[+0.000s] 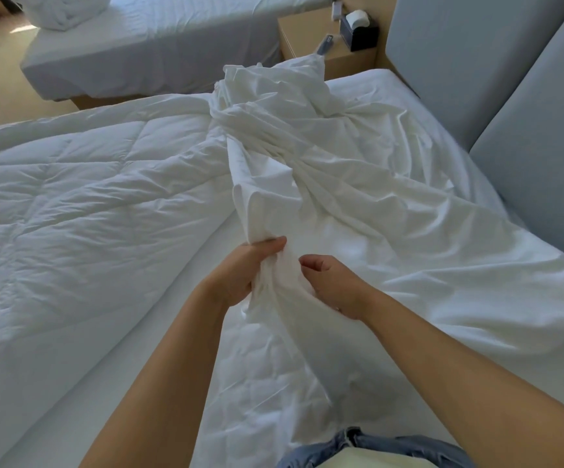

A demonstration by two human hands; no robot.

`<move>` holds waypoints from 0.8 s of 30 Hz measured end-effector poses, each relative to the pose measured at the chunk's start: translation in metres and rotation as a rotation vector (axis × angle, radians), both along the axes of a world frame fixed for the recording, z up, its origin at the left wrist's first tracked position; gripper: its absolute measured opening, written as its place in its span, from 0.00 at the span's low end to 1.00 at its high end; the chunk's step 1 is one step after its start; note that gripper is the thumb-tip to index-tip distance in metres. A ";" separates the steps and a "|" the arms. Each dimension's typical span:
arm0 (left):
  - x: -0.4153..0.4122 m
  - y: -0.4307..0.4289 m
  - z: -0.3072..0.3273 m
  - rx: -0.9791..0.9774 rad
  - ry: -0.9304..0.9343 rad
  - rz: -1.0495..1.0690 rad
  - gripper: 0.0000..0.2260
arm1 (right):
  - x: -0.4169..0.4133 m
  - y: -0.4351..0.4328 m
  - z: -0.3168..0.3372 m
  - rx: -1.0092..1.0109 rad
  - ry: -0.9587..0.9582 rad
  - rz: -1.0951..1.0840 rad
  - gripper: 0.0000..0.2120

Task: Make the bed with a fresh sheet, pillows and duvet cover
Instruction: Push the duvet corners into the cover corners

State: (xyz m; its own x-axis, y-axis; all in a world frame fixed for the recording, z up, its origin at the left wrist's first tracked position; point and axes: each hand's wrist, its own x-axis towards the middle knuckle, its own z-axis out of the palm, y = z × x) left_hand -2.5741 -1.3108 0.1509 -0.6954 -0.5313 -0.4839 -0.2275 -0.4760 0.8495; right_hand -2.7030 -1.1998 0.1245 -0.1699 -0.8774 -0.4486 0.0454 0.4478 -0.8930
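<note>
**At the bedside: bed far from made**

On the bed [159,332], the quilted duvet [71,197] is lying bare along the left side. A crumpled white cloth, probably the duvet cover [358,184], is trailing toward the grey headboard [510,79]. The left hand [240,275] and right hand [333,287] are bunching 1 end of it, each grip clamping on the cloth. No pillows are showing. Covering the duvet and placing the pillows are likely remaining.

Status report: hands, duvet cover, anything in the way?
Both left hand and right hand grip bunched duvet cover. Cover crumpled, not spread. Bare quilted duvet lies alongside.
</note>
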 end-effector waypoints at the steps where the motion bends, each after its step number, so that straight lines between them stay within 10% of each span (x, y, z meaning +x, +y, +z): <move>1: -0.001 0.001 0.003 -0.022 -0.023 -0.022 0.11 | 0.002 0.001 0.000 0.009 -0.069 -0.008 0.15; 5: -0.007 0.004 0.004 -0.089 -0.047 -0.023 0.08 | 0.002 0.012 -0.007 -0.018 -0.286 0.048 0.14; 11: -0.008 0.004 0.002 -0.122 -0.067 -0.075 0.13 | 0.005 0.002 0.002 -0.147 0.116 -0.376 0.09; 18: -0.019 0.010 -0.003 -0.451 -0.309 -0.435 0.08 | 0.008 -0.028 0.042 -0.375 0.043 -0.287 0.10; 24: -0.006 0.005 -0.001 0.086 0.121 -0.007 0.16 | -0.019 -0.018 0.025 -0.181 0.029 -0.248 0.08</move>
